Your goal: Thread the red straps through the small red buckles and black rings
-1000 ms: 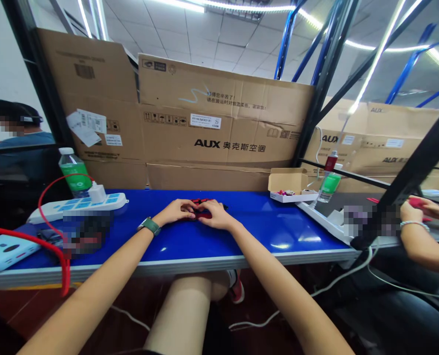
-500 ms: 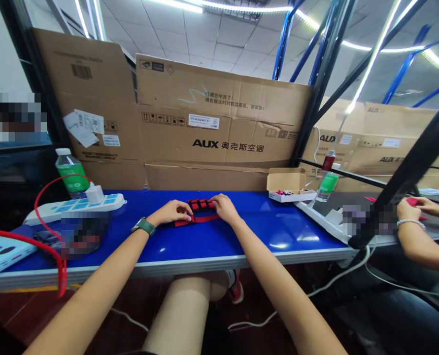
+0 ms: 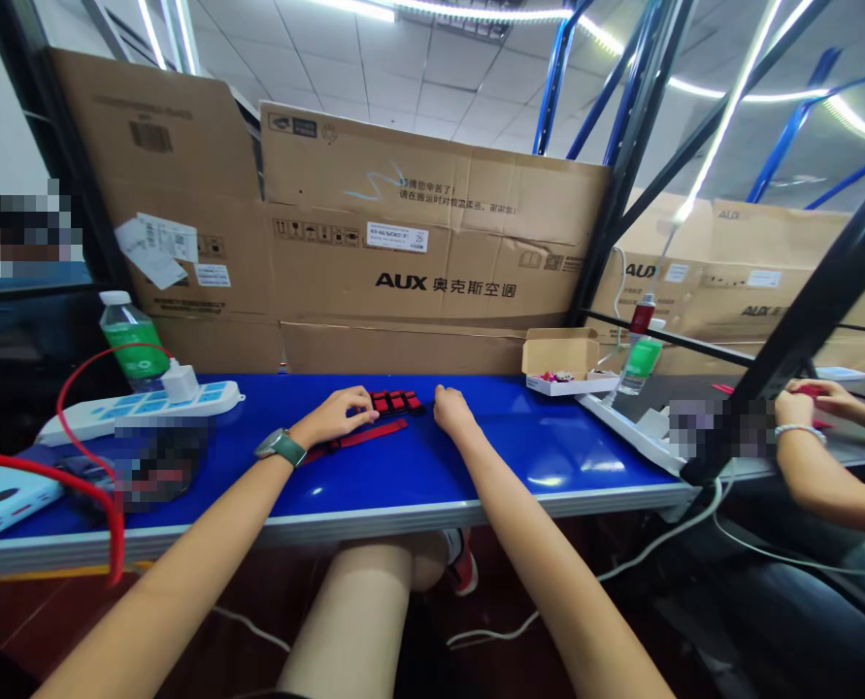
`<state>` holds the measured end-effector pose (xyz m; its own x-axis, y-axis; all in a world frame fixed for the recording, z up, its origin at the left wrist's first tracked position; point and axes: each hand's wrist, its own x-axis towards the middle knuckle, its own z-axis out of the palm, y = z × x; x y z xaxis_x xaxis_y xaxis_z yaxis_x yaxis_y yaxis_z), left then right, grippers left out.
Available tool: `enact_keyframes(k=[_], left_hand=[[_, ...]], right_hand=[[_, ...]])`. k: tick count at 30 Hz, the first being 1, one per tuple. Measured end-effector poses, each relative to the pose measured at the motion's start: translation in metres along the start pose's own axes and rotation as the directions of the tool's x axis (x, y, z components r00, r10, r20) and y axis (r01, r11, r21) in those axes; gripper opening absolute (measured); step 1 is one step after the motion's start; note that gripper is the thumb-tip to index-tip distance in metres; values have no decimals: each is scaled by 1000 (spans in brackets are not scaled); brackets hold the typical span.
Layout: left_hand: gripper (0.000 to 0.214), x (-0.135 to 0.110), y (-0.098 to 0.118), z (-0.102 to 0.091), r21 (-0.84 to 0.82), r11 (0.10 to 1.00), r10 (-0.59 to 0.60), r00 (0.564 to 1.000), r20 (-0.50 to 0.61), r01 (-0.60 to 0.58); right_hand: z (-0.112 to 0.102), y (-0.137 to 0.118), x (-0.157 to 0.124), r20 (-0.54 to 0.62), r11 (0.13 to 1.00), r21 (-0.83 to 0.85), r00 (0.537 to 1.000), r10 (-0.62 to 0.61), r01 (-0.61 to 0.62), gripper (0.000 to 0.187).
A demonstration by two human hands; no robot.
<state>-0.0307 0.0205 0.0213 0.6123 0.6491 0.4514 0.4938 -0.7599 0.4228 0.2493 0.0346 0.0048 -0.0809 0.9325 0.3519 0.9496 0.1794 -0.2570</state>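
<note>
A row of red pieces crossed by black bands (image 3: 395, 401), like folded strap webbing, lies on the blue tabletop. At its left end is my left hand (image 3: 336, 417), fingers curled and the thumb and fingertips against it. A flat red strap (image 3: 374, 435) with a dark band stretches below that hand, partly hidden by it. My right hand (image 3: 452, 410) is just right of the row, apart from it, with thumb and fingers pinched together. A small dark spot shows at its fingertips, too small to name.
At left are a power strip (image 3: 217, 398) with a charger, a bottle (image 3: 135, 340), a red cable (image 3: 117, 544) and a light blue device (image 3: 10, 500). An open small box (image 3: 563, 381) stands at back right. Another person's hands (image 3: 803, 408) work beyond the black post (image 3: 756, 398).
My right hand has come off the right end of the row and moved slightly right. The flat red strap now lies tilted and further left. My left hand has barely moved.
</note>
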Motion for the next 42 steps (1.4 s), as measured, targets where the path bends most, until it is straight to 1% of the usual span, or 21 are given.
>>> enact_keyframes(k=[1,3,5,6,8,10,12,14,15,17,21,25,27,29,31,33,35,37,39,40,42], left_hand=[[37,0,0,1,1,1000,12,1000,11,-12],[35,1,0,3,-3,999,43,996,77,-43],[34,1,-2,7,-9,998,67,987,146,-66],[32,1,-3,8,-13,997,73,984,163,-72],[28,2,-5,10,-33,996,85,984,157,-81],[29,3,-3,10,-61,995,83,992,91,-78],[32,4,0,10,-93,995,31,999,-13,-32],[37,5,2,10,-137,990,-52,994,-97,38],[41,6,3,11,-168,984,-83,990,-118,63],[48,6,3,13,-229,970,-108,987,-118,79],[45,7,1,17,-338,939,-100,992,-81,67],[60,7,2,16,-406,914,-71,990,-118,17],[61,7,4,14,-405,914,-53,990,-128,-3],[52,7,5,14,-395,919,-62,990,-128,6],[48,7,5,14,-389,921,-75,990,-123,22],[58,7,4,15,-379,925,-80,990,-113,31],[64,6,2,17,-316,948,-71,993,-95,38],[56,5,2,18,-186,982,-24,999,-35,17],[41,4,3,18,-62,997,42,997,61,-38],[36,3,5,17,-25,997,69,992,103,-66],[32,3,8,16,6,995,98,984,149,-100]], right_hand=[[0,0,1,-25,998,65,1000,6,-4,36],[1,-1,4,-68,974,223,998,-16,31,36],[3,-4,7,-110,903,417,992,-63,103,32],[5,-6,8,-123,842,522,989,-81,134,29],[7,-11,8,-129,675,721,988,-87,154,24],[9,-17,7,-103,542,829,990,-92,137,24],[9,-22,3,-73,447,886,990,-118,119,28],[9,-26,0,-55,386,916,987,-153,111,32],[8,-29,-2,-48,365,924,984,-172,109,34],[8,-34,-6,-33,339,935,977,-209,104,36],[10,-42,-10,2,278,957,964,-267,76,43],[10,-45,-13,43,166,986,963,-267,2,53],[10,-46,-14,62,129,991,963,-262,-29,56],[9,-46,-15,74,121,992,960,-269,-43,56],[9,-45,-14,74,139,990,955,-288,-35,54],[10,-44,-11,50,172,985,955,-292,1,51],[12,-40,-7,7,216,975,967,-255,50,48],[14,-36,-2,-27,285,955,981,-195,83,41],[16,-31,2,-36,358,930,989,-146,87,35],[17,-30,3,-33,380,921,991,-132,81,33],[19,-27,3,-22,386,920,993,-115,65,30]])
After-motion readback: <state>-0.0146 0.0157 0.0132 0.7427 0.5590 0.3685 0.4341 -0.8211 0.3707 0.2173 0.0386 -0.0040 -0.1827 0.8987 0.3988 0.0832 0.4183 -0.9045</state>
